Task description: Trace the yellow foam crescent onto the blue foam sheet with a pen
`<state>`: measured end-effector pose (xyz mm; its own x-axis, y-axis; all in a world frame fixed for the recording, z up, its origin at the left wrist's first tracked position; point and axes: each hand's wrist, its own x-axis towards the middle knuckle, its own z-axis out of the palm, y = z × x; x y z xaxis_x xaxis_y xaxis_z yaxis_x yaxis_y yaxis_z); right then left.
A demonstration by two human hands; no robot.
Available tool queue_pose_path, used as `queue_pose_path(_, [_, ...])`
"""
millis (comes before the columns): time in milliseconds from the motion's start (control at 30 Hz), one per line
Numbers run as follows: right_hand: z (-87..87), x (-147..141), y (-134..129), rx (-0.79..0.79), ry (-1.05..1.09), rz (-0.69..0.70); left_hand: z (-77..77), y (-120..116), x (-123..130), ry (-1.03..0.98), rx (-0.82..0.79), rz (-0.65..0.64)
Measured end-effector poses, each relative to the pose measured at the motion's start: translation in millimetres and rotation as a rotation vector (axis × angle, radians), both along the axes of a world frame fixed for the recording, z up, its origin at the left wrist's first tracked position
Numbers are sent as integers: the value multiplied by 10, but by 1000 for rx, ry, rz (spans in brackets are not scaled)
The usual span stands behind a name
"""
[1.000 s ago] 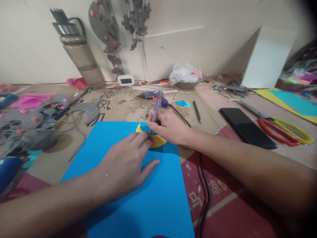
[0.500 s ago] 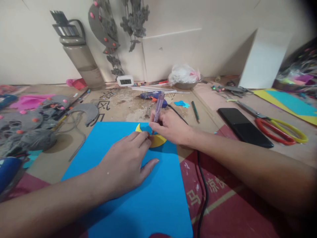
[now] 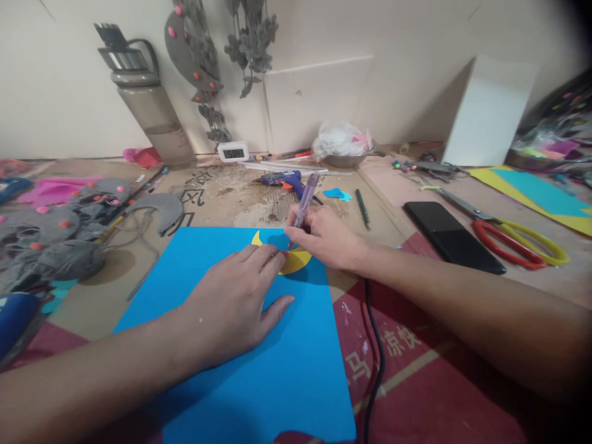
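Note:
A yellow crescent [image 3: 296,263] lies near the top edge of a large blue sheet [image 3: 277,370]. My left hand [image 3: 245,293] rests flat on the crescent and the sheet, its thumb spread away from the fingers, which cover the crescent's middle. Pinched in my right hand [image 3: 324,234] is a pale purple pen [image 3: 306,200], tilted to the right, with its tip down at the inner edge of the crescent. Part of the crescent's right end is behind my right hand.
Beyond the sheet lie a blue glue gun [image 3: 282,179], blue paper cutouts [image 3: 337,194] and a green pencil [image 3: 362,206]. A phone [image 3: 451,234] and scissors [image 3: 513,240] are on the right. Grey felt pieces [image 3: 160,206] lie left. A black cable [image 3: 380,357] runs beside the sheet.
My right hand has shifted slightly right along the crescent, and the pen leans further right. My left hand has stayed nearly in place.

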<state>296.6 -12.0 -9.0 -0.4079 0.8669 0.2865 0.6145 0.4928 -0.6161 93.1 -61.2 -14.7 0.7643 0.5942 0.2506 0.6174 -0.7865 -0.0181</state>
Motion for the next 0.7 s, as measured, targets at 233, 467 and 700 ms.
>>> queue_pose_path(233, [-34, 16, 1, -17, 25, -3, 124, 7, 75, 118, -88, 37])
queue_pose_path(467, [-78, 28, -1, -19, 80, -3, 170, 14, 135, 131, -113, 71])
queue_pose_path(700, [-95, 39, 12, -11, 94, 6, 178, 15, 170, 161, -115, 89])
